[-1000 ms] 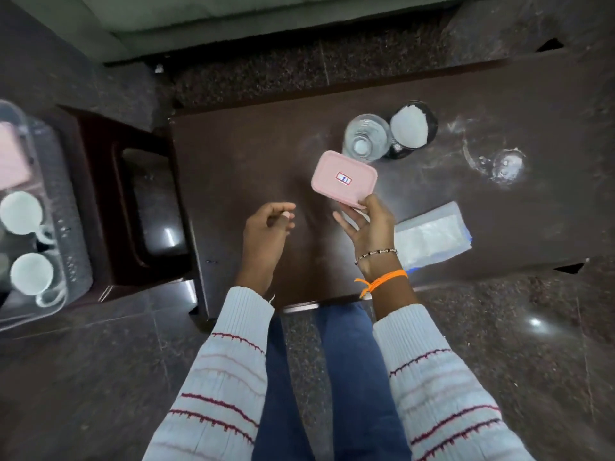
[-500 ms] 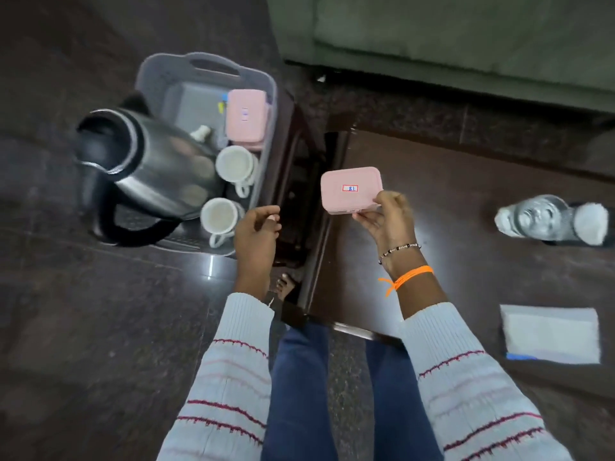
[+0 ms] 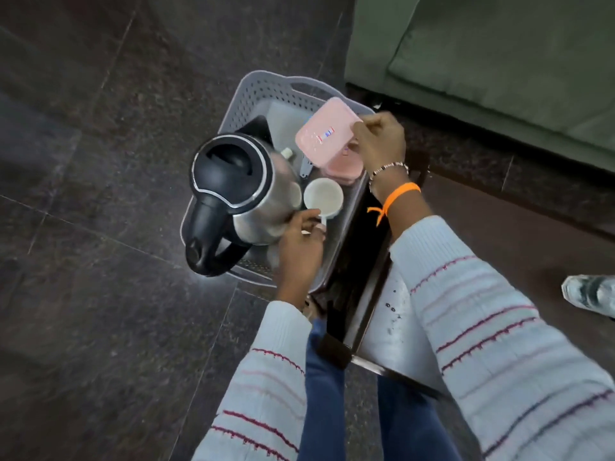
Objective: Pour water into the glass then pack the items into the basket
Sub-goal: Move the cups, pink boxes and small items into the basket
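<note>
My right hand (image 3: pixel 379 141) grips a pink lidded box (image 3: pixel 324 133) and holds it tilted over the grey perforated basket (image 3: pixel 266 89), just above a second pink box (image 3: pixel 344 166) lying inside. My left hand (image 3: pixel 301 239) is at the basket's near side with its fingers pinching the handle of a white cup (image 3: pixel 322 197). A steel kettle with a black lid and handle (image 3: pixel 233 194) stands in the basket's left part and hides a second cup. The water bottle (image 3: pixel 590 294) lies at the right edge on the dark table.
The basket rests on a dark wooden stool (image 3: pixel 369 261) beside the dark table (image 3: pixel 519 234). A green sofa (image 3: pixel 499 61) fills the upper right. Dark tiled floor (image 3: pixel 100 161) surrounds the left side. My knees in blue jeans are below.
The view has swung left from the table to the basket. My right hand has carried the pink box from over the table to over the basket. My left hand has reached the cup handle.
</note>
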The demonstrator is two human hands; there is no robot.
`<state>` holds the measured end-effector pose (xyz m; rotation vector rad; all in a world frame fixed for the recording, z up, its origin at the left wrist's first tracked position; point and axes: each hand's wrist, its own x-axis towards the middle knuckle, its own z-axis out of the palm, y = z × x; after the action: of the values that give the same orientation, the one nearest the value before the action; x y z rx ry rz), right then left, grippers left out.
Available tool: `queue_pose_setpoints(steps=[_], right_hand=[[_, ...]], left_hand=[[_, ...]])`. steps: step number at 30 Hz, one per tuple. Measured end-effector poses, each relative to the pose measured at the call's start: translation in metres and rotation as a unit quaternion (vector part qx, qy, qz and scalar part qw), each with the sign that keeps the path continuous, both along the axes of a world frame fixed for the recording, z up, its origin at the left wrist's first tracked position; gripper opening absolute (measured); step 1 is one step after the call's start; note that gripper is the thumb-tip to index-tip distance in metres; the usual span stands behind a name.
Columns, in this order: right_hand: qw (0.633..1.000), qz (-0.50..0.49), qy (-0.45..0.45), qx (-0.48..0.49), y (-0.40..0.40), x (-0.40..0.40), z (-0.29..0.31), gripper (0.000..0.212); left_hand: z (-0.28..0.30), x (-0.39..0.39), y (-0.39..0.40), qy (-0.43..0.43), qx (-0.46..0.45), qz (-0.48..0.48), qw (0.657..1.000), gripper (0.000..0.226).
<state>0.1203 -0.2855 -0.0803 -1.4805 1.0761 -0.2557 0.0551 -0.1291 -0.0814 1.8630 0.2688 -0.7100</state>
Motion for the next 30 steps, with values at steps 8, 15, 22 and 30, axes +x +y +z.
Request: queue_pose_setpoints(steps=[8,15,22,30], right_hand=[[0.957,0.177,0.093,-0.212,0.015,0.077,-0.017,0.024],[0.927,0.213,0.174,-0.254,0.017,0.111,-0.030,0.029],[0.887,0.302,0.201,-0.285,0.015,0.099,-0.029,0.034],[0.957,0.189,0.051,-0.213,0.007,0.021,0.003,0.029]], left_hand=[[-0.010,0.005,0.007,0.006,-0.002,-0.040,0.999,0.022],[-0.013,0.004,0.017,0.043,-0.019,-0.058,0.997,0.020],[-0.014,0.006,0.016,0.047,-0.025,-0.037,0.998,0.019],[-0.007,0.002,0.004,0.008,-0.023,-0.020,1.000,0.024]])
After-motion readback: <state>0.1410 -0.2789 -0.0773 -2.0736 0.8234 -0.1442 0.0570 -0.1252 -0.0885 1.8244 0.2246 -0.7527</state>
